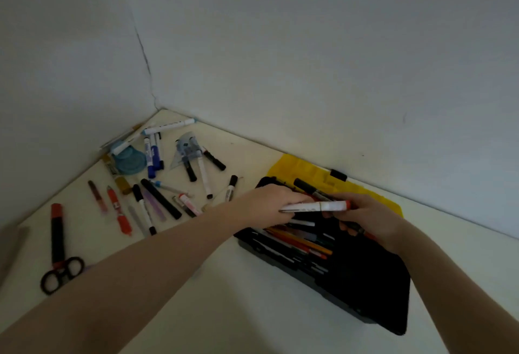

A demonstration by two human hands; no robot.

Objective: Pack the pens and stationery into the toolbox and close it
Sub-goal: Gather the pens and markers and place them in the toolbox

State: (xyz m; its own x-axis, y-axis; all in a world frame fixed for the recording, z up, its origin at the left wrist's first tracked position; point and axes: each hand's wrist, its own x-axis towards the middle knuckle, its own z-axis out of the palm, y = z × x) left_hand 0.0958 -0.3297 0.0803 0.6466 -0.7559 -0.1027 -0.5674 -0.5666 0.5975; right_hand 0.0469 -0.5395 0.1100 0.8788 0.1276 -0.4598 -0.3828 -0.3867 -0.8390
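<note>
Hands meet over the open black toolbox (365, 283). Left hand (269, 204) and right hand (373, 213) each hold 1 end of a white marker (314, 207); right maybe grips more pens.

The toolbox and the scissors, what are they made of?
The toolbox looks like matte black plastic, with a see-through yellow plastic lid. The scissors have dark loop handles, probably plastic; their blades sit under a red-and-black cover, so metal can't be confirmed.
</note>
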